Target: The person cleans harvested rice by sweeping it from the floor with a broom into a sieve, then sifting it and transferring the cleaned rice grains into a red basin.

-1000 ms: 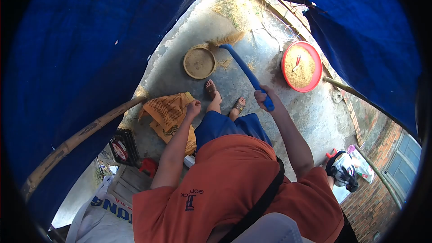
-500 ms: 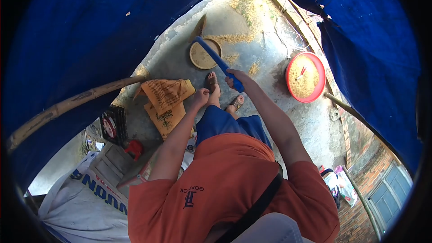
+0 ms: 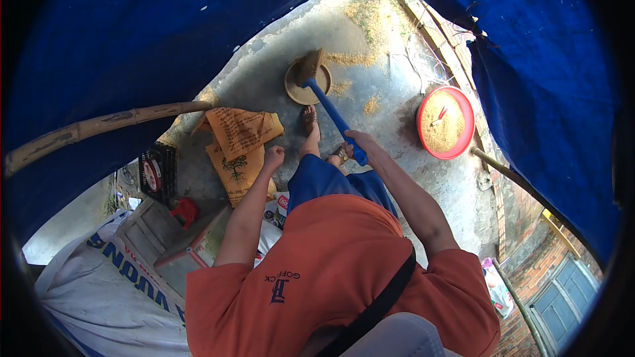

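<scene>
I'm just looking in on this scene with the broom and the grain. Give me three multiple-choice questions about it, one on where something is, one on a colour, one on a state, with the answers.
1. Where does the brush end of the broom rest?
A. in the red basin
B. over the round woven tray
C. on the yellow sack

2. What colour is the broom handle?
A. blue
B. green
C. white

3. What is the left hand doing?
A. gripping the broom
B. holding the sack
C. closed in a loose fist, holding nothing

Answers: 1 B, the bristles lie over the round woven tray, well apart from the red basin. 2 A, the handle is bright blue from the bristles down to the right hand that grips it. 3 C, the left hand hangs free beside the yellow sack, fingers curled and empty.
</scene>
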`<state>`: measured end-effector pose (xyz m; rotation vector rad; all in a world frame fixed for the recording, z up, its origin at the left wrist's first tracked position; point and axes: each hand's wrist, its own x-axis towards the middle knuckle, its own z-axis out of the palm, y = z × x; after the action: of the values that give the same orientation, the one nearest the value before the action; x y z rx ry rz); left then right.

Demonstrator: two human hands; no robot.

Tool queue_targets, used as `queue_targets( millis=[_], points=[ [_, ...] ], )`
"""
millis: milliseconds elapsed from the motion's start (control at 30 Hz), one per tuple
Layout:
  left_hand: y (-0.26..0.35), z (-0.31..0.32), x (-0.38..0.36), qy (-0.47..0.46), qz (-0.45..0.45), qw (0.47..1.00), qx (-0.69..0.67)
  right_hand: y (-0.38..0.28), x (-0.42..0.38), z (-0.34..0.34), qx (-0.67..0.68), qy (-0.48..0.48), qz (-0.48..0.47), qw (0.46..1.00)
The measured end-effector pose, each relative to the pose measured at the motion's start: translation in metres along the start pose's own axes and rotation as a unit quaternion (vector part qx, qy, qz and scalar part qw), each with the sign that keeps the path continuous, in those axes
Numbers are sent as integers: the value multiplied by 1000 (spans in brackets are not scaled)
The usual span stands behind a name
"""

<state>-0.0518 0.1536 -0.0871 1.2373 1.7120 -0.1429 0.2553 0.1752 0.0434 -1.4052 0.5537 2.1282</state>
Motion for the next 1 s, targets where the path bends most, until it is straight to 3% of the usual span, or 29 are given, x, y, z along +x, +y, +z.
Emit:
queue_targets(
  millis=[67, 167, 233, 400, 500, 567, 633, 667, 733, 867, 933, 1000],
  points=[
    [-4, 0, -1, -7, -7, 1000, 19, 10, -21, 19, -176, 6, -106, 979],
    [1, 7, -4, -2, 17, 1000, 15, 9, -35, 42, -249, -11, -123, 961],
    [13, 9, -13, 7, -21, 998, -54, 1, -3, 48, -268, -76, -136, 951],
    [26, 16, -23, -9, -3, 998, -62, -35, 63, 75, -49, -82, -20, 995],
    [28, 17, -27, -14, 5, 997, -75, -44, 62, 45, -18, -96, -89, 991],
    [20, 19, -24, -8, 11, 997, -74, -52, 47, 13, 74, -110, -48, 990],
    [11, 20, -21, -22, 4, 998, -60, -55, 41, -29, -3, -224, -60, 973],
    [1, 24, -15, -20, 4, 998, -63, -54, 33, -31, -6, -224, -60, 973],
    [-18, 28, -8, -2, 24, 999, -41, -46, 9, -31, 205, -125, 15, 971],
    [-17, 21, -10, -18, 3, 1000, -17, -31, -34, -43, 192, -161, 11, 968],
    [-11, 17, -11, -16, -4, 1000, -7, -25, -77, -43, -2, -16, -81, 997],
    [-2, 14, -12, -23, -10, 1000, -10, -18, -117, -51, -100, 65, -163, 979]
  ],
)
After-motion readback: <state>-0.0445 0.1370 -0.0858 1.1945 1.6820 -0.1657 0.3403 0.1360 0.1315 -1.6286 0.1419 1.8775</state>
